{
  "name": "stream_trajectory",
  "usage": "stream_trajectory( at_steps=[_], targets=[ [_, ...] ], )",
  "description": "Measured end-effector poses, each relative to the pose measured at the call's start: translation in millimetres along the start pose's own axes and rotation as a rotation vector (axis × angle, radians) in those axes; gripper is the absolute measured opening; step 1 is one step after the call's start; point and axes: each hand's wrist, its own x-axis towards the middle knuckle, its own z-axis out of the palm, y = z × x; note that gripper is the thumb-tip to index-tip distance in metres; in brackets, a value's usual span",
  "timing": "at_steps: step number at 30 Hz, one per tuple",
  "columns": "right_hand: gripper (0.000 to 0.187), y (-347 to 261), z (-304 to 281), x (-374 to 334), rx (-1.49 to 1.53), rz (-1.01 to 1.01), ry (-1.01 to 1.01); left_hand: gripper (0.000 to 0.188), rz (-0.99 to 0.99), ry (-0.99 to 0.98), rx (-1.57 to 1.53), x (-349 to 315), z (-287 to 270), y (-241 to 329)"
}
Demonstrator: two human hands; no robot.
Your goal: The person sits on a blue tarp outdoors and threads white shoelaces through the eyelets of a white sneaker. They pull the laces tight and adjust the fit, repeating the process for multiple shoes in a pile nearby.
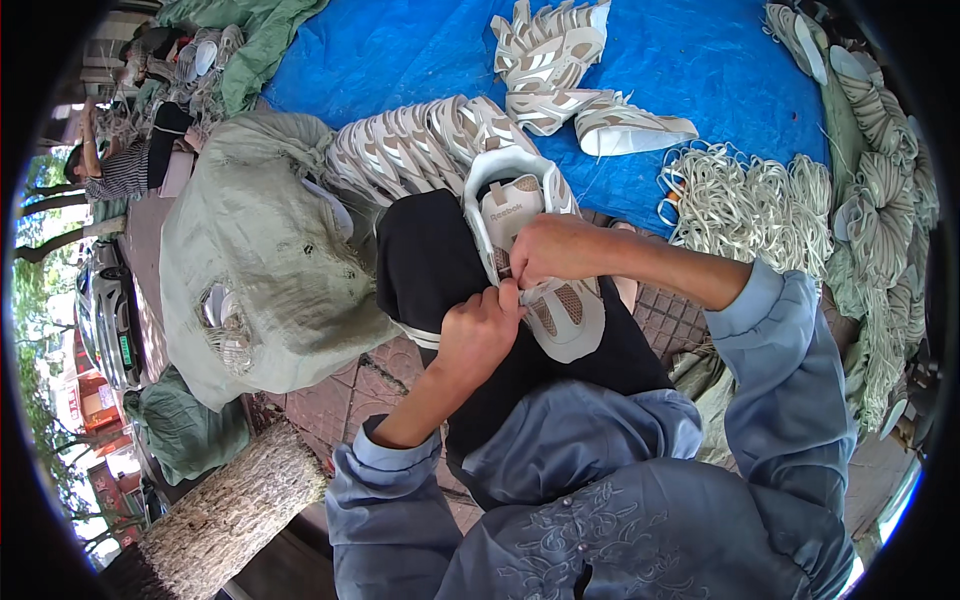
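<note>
A white and beige sneaker upper (567,325) lies across my lap, its toe toward me and its padded collar away. My left hand (482,325) pinches at the near left edge of its lacing opening. From the right, my right hand (560,248) is closed over the tongue and eyelets, fingertips down at the opening. Both hands nearly meet there. What the right fingers grip is hidden; a thin whitish strand shows between the hands. Beyond my knee, a row of similar sneaker uppers (430,145) stands nested together.
More uppers (550,70) lie on a blue tarp (400,50). A pile of white laces (745,205) is to the right, with bundled uppers (880,190) along that side. A big pale sack (270,260) stands left, near a stone bench (235,510). Another person (130,170) sits far left.
</note>
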Motion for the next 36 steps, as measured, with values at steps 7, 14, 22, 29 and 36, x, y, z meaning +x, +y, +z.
stream_trajectory(
  at_steps=[7, 14, 22, 29, 36],
  targets=[
    [0.02, -2.5, 5.6, 2.5, -0.109, 0.01, 0.032, 0.036, 0.114, -0.021, 0.007, 3.2, -5.1, -8.5],
    [0.018, -1.6, 3.2, 1.5, -0.075, -0.045, 0.011, 0.033, 0.121, -0.134, -0.173, 9.4, -12.3, -18.9],
    [0.014, -1.1, 5.4, 2.0, -0.083, -0.038, 0.026, 0.036, 0.019, -0.101, -0.173, 12.8, -17.5, -7.4],
    [0.014, 0.9, 7.8, 2.2, -0.053, -0.048, 0.048, 0.028, -0.132, -0.233, -0.228, 12.0, -19.5, -5.9],
    [0.016, -1.6, 6.3, 3.6, -0.129, -0.024, -0.002, 0.024, -0.007, -0.167, -0.04, 4.9, -4.2, -3.3]
  ],
)
